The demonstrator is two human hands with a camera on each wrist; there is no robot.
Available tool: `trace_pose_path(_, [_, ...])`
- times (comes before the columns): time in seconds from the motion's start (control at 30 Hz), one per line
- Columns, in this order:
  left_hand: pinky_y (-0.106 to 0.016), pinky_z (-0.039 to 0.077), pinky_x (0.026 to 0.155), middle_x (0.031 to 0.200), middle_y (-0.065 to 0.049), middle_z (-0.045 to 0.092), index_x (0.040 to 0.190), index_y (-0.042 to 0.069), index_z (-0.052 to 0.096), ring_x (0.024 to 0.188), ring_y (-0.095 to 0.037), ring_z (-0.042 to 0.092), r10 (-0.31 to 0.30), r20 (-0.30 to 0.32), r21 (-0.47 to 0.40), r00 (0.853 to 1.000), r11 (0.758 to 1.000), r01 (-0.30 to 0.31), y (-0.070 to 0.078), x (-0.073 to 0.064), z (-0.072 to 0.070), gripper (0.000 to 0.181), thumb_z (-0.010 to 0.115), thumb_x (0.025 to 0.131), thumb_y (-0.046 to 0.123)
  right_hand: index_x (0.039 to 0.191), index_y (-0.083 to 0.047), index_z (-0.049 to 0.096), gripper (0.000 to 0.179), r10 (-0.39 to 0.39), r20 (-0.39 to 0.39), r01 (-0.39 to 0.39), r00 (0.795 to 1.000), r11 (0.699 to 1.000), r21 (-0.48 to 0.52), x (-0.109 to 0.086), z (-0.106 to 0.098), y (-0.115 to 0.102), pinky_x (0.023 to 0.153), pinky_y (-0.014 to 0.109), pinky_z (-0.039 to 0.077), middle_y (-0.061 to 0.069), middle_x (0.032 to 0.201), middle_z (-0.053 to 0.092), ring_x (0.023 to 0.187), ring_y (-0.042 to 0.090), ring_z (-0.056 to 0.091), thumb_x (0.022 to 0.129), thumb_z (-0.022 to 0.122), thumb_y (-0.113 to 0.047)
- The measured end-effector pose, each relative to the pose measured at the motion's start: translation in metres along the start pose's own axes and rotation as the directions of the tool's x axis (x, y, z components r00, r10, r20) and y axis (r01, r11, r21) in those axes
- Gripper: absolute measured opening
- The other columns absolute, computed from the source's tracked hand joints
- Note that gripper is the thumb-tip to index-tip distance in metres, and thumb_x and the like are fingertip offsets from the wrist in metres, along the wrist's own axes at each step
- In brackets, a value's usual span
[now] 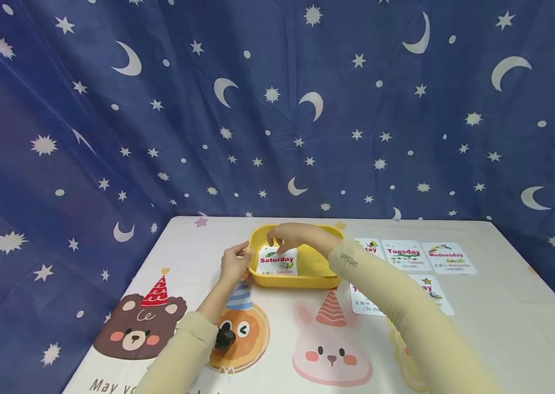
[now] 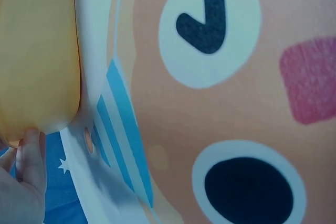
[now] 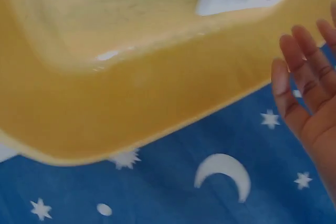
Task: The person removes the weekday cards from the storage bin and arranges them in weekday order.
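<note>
A yellow plastic basin (image 1: pixel 284 281) stands near the back of the table, with a white Saturday card (image 1: pixel 277 261) lying inside it at the left. At the basin's left end, my left hand (image 1: pixel 234 262) grips its edge; in the left wrist view, the fingers (image 2: pixel 31 153) are against its wall. My right hand (image 1: pixel 291 236) hangs over the basin above the Saturday card, fingers bent loosely downward and holding nothing. In the right wrist view, the right hand's spread fingers (image 3: pixel 310 69) overlap the basin's rim.
Right of the basin lie weekday cards in two rows, among them the Tuesday card (image 1: pixel 407 255) and Wednesday card (image 1: pixel 448 258). My right sleeve (image 1: pixel 405 301) covers parts of several. A blue star-patterned curtain (image 1: pixel 277 109) hangs behind the table, whose cloth (image 1: pixel 498 328) has printed animal faces.
</note>
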State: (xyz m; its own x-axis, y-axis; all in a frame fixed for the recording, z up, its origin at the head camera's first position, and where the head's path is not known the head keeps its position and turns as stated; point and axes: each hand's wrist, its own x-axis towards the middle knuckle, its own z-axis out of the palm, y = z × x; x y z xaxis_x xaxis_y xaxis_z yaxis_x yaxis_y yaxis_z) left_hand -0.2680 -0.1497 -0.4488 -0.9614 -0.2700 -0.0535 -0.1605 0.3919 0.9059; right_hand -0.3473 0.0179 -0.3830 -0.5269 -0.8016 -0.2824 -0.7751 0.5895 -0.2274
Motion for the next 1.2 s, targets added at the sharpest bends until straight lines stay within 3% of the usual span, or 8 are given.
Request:
trace_pose_path(0.13, [-0.021, 0.053, 0.055, 0.103, -0.018, 0.060, 0.128, 0.002, 0.057, 0.071, -0.011, 0.055, 0.016, 0.008, -0.012, 1.000, 1.000, -0.016, 0.000, 0.000, 0.000, 0.039, 0.060, 0.089, 0.009, 0.120, -0.005, 0.057, 0.037, 0.034, 0.039, -0.032, 0.999, 0.998, -0.062, 0.008, 0.006, 0.011, 0.092, 0.034, 0.048, 0.010, 0.113, 0.061, 0.100, 0.021, 0.056, 0.088, 0.066, -0.021])
trace_pose_path(0.3, [-0.022, 0.053, 0.053, 0.103, -0.018, 0.061, 0.127, 0.003, 0.058, 0.069, -0.011, 0.055, 0.023, -0.006, -0.019, 1.000, 1.000, -0.023, -0.004, 0.001, 0.001, 0.038, 0.060, 0.090, 0.010, 0.124, -0.009, 0.055, 0.045, 0.055, 0.017, -0.053, 0.998, 0.993, -0.109, 0.017, 0.017, 0.021, 0.101, 0.037, 0.045, 0.009, 0.122, 0.059, 0.111, 0.023, 0.056, 0.086, 0.067, -0.031])
trace_pose_path(0.4, [-0.023, 0.053, 0.052, 0.104, -0.018, 0.061, 0.127, 0.005, 0.058, 0.067, -0.009, 0.053, 0.010, -0.009, -0.026, 1.000, 1.000, -0.011, -0.007, 0.002, 0.003, 0.039, 0.061, 0.089, 0.010, 0.132, -0.009, 0.051, 0.054, 0.093, 0.034, -0.088, 0.995, 0.988, -0.129, 0.021, 0.023, 0.022, 0.107, 0.038, 0.040, 0.011, 0.134, 0.053, 0.122, 0.026, 0.051, 0.087, 0.064, -0.037])
trace_pose_path(0.5, [-0.022, 0.052, 0.051, 0.104, -0.017, 0.060, 0.128, 0.005, 0.058, 0.064, -0.008, 0.051, 0.002, -0.009, -0.024, 1.000, 1.000, -0.002, -0.009, 0.002, 0.003, 0.039, 0.061, 0.089, 0.010, 0.140, -0.009, 0.043, 0.069, 0.131, 0.080, -0.112, 0.988, 0.971, -0.211, 0.024, 0.027, 0.020, 0.111, 0.036, 0.036, 0.012, 0.144, 0.043, 0.130, 0.025, 0.045, 0.085, 0.063, -0.047])
trace_pose_path(0.6, [-0.021, 0.051, 0.051, 0.103, -0.017, 0.061, 0.127, 0.005, 0.058, 0.064, -0.008, 0.051, 0.001, -0.012, -0.023, 1.000, 1.000, -0.001, -0.009, 0.002, 0.003, 0.039, 0.061, 0.089, 0.010, 0.139, -0.008, 0.042, 0.080, 0.146, 0.102, -0.106, 0.984, 0.940, -0.326, 0.025, 0.030, 0.017, 0.109, 0.033, 0.038, 0.011, 0.140, 0.045, 0.125, 0.023, 0.047, 0.079, 0.064, -0.057])
trace_pose_path(0.8, [-0.017, 0.049, 0.051, 0.104, -0.018, 0.062, 0.127, 0.004, 0.058, 0.068, -0.010, 0.054, 0.027, -0.012, -0.006, 1.000, 1.000, -0.027, -0.005, 0.003, 0.002, 0.038, 0.060, 0.090, 0.011, 0.129, -0.014, 0.051, 0.081, 0.186, 0.110, -0.106, 0.976, 0.856, -0.507, 0.026, 0.035, 0.011, 0.092, 0.033, 0.050, 0.005, 0.122, 0.051, 0.106, 0.018, 0.050, 0.071, 0.063, -0.069])
trace_pose_path(1.0, [-0.015, 0.049, 0.054, 0.103, -0.018, 0.063, 0.126, 0.003, 0.058, 0.072, -0.012, 0.058, 0.048, -0.014, 0.018, 0.999, 0.999, -0.048, -0.004, 0.003, 0.004, 0.037, 0.060, 0.090, 0.010, 0.127, -0.014, 0.048, 0.084, 0.263, 0.098, -0.182, 0.960, 0.849, -0.496, 0.029, 0.042, 0.014, 0.092, 0.033, 0.050, 0.004, 0.123, 0.052, 0.105, 0.018, 0.052, 0.065, 0.070, -0.066])
trace_pose_path(1.2, [-0.014, 0.047, 0.052, 0.104, -0.019, 0.062, 0.127, 0.003, 0.058, 0.068, -0.010, 0.056, 0.050, -0.022, 0.017, 0.998, 0.999, -0.050, -0.005, 0.002, 0.003, 0.037, 0.059, 0.090, 0.009, 0.134, -0.013, 0.041, 0.095, 0.310, 0.096, -0.220, 0.946, 0.829, -0.514, 0.033, 0.045, 0.019, 0.097, 0.033, 0.048, 0.005, 0.132, 0.050, 0.115, 0.018, 0.052, 0.063, 0.070, -0.068])
